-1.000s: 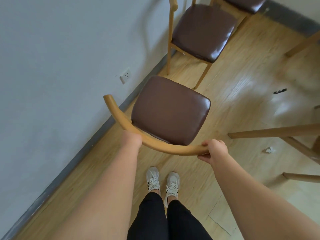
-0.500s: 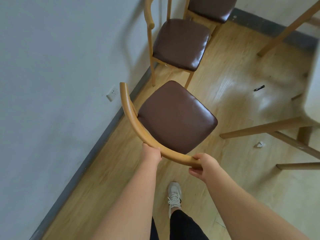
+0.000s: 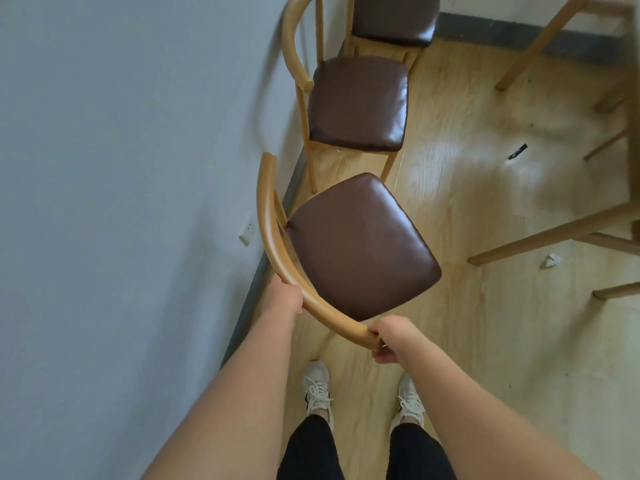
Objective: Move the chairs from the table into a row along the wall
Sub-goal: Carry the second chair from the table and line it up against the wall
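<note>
A wooden chair (image 3: 360, 244) with a brown padded seat and a curved backrest stands just in front of me, close to the grey wall (image 3: 121, 202). My left hand (image 3: 285, 299) grips the backrest near its middle. My right hand (image 3: 389, 336) grips the backrest's right end. Beyond it a second chair (image 3: 356, 102) of the same kind stands along the wall, and a third chair (image 3: 394, 19) sits behind that at the top edge.
Wooden table legs (image 3: 554, 233) reach in from the right. A crumpled scrap of paper (image 3: 550, 260) and a small dark object (image 3: 517, 151) lie on the wooden floor. A wall socket (image 3: 247, 232) sits low on the wall. My feet (image 3: 317, 386) stand behind the chair.
The chair has turned clockwise and moved closer to the wall, nearer the second chair. Both hands kept their hold on the backrest. My feet have stepped apart.
</note>
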The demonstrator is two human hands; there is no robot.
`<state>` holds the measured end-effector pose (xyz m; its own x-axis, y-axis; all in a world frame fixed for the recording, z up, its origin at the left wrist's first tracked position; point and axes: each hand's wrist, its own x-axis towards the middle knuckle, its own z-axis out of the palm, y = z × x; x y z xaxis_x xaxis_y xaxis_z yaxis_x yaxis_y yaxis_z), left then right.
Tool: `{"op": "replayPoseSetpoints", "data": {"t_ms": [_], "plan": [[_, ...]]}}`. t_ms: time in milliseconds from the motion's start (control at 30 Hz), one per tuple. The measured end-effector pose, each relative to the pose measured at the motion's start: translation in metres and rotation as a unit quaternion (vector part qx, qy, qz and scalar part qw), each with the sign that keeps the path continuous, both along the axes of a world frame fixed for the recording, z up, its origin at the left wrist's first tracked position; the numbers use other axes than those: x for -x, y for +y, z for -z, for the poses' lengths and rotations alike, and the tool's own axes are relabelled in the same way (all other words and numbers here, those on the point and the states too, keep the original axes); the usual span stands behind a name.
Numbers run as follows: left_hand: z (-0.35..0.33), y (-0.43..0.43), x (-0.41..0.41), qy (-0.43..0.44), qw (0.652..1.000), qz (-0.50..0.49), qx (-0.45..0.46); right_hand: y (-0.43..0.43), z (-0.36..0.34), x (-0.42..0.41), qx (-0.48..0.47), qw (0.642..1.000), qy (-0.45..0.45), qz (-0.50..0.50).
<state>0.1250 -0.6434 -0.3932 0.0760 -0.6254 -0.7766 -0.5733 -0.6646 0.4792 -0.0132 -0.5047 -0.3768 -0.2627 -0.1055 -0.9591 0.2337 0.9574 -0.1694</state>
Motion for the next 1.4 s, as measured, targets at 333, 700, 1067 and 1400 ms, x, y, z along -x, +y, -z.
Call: {"op": "replayPoseSetpoints", "data": {"t_ms": [333,700,1067,1400], "plan": [[-0.002,-0.033,-0.031,0.043,0.999,-0.002,0.01,-0.05,-0.015,-0.061,0.072,0.988,-0.002,-0.136],[0.001,-0.047,-0.026,-0.094,0.986,0.137,0.028,-0.094,-0.015,-0.043,0.104,0.918,-0.018,-0.383],[-0.01,-0.148,-0.021,-0.09,0.97,0.207,0.089,-0.168,-0.008,-0.068,0.162,0.969,-0.015,-0.184],[-0.022,-0.216,-0.036,-0.093,0.954,0.234,0.165,-0.237,-0.007,-0.112,0.223,0.97,0.022,-0.095]]}}
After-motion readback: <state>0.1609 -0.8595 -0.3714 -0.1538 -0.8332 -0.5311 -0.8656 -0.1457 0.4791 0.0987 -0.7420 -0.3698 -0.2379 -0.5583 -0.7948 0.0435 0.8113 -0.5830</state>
